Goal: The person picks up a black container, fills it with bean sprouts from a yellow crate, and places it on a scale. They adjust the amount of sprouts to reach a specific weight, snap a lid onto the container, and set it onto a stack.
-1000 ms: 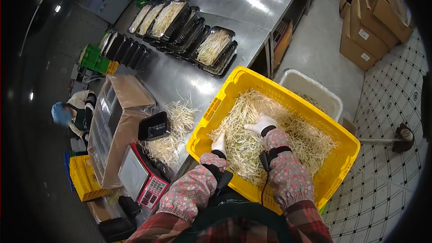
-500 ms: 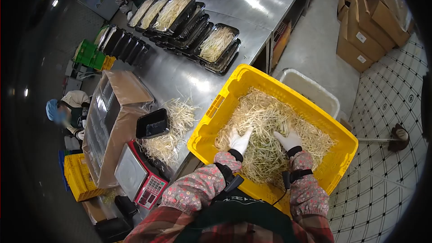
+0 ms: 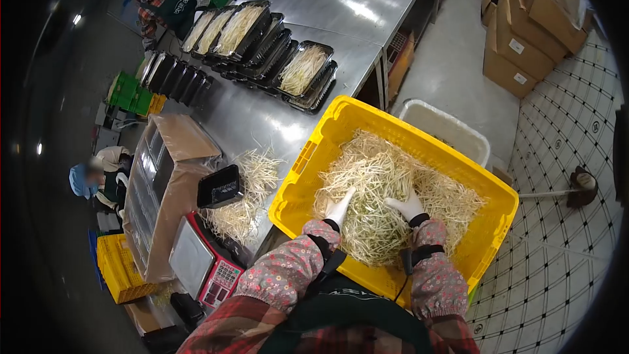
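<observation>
A yellow crate [image 3: 303, 153] holds a large heap of pale bean sprouts [image 3: 373, 203]. My left hand [image 3: 339, 208], in a white glove, lies against the left side of a raised mound of sprouts, its thumb apart from the fingers. On the mound's right side is my right hand [image 3: 407, 207], also white-gloved, thumb spread from the fingers. Both hands are partly sunk among the sprouts, so some fingertips are hidden. Sprouts fill the space between the two hands.
Left of the crate are loose sprouts [image 3: 255, 177], a black tray [image 3: 220, 187], a red scale [image 3: 221, 282] and a cardboard box [image 3: 187, 134]. Filled trays [image 3: 304, 71] are stacked on the metal table [image 3: 367, 33]. Two people work beyond; cartons [image 3: 511, 59] stand upper right.
The sprouts between my hands now form a higher, paler mound, and the greener patch is mostly covered. My right hand has shifted slightly left. The person at the top left shows more.
</observation>
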Tool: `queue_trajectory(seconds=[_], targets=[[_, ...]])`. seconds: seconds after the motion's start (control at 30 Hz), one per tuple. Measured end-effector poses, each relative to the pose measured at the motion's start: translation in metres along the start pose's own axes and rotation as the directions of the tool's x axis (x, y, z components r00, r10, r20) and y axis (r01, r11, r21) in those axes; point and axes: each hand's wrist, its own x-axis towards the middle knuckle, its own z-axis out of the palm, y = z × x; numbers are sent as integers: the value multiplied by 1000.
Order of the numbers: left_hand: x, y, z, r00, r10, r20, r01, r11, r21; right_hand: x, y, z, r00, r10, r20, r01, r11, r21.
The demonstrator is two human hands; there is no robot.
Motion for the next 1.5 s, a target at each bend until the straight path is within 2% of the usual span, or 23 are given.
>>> queue_trajectory(seconds=[0.13,0.17,0.27,0.33,0.4,0.47,0.53,0.63,0.7,0.77,0.8,0.87,0.93,1.0,1.07,1.13,1.17,1.2,1.27,1.3,1.37,1.47,1.5], targets=[[-10,-3,5,988,65,140,-62,998,-24,-49,-47,-7,990,126,69,-137,973,188],[-8,-8,7,972,93,214,-84,995,-47,-53,-29,-10,996,92,-7,-91,992,89],[-21,-12,25,925,95,369,-78,995,-61,-75,-10,-41,996,84,8,-84,988,129],[-49,-4,48,908,78,412,-84,996,-3,-109,-57,-63,996,-16,-93,23,997,75],[-62,-8,76,725,134,675,11,978,-207,-133,-74,-90,985,49,-164,-27,991,131],[-68,-20,119,634,123,764,107,964,-245,-157,-107,-111,954,-22,-298,4,998,-59],[-79,-28,164,495,195,847,266,894,-361,-180,-153,-122,908,-69,-414,-113,911,-398],[-73,-73,244,669,197,717,229,863,-451,-185,-178,-115,842,-120,-526,-306,697,-649],[-6,-139,300,718,127,684,186,913,-364,-182,-154,-113,805,-261,-532,-363,493,-791],[47,-173,311,601,178,779,123,943,-310,-173,-152,-93,818,-219,-531,-442,351,-826],[49,-157,290,501,209,840,182,923,-338,-170,-151,-84,823,-216,-526,-453,309,-836],[31,-114,237,538,250,805,-259,958,-124,-168,-151,-67,851,-146,-504,-427,365,-827],[-64,7,137,566,-73,821,209,976,-57,-166,-143,-52,894,-74,-442,-367,444,-817],[-77,32,91,542,109,833,186,951,-245,-167,-147,-24,927,-146,-345,-280,342,-897],[-77,44,65,698,10,716,173,968,-183,-166,-158,5,973,-68,-222,-178,394,-902],[-62,42,48,670,1,743,192,966,-174,-166,-162,33,989,-134,-67,-2,437,-900],[-55,41,40,677,-16,736,192,969,-156,-166,-172,39,999,-45,29,48,502,-863],[-38,36,34,750,3,662,103,987,-121,-163,-166,37,989,-122,79,137,601,-787],[-55,55,11,730,-116,674,283,948,-143,-156,-144,22,945,-288,154,321,743,-587],[-23,33,8,699,-65,712,284,939,-193,-157,-163,0,983,-179,53,184,890,-417],[-25,25,4,797,-68,600,178,976,-126,-135,-127,-50,955,-126,-269,18,928,-372],[-28,23,7,832,-37,554,66,997,-32,-99,-32,-123,699,-234,-676,-251,805,-537],[-30,23,12,827,-28,562,35,999,-1,-90,-8,-127,729,-86,-679,-311,842,-440]])
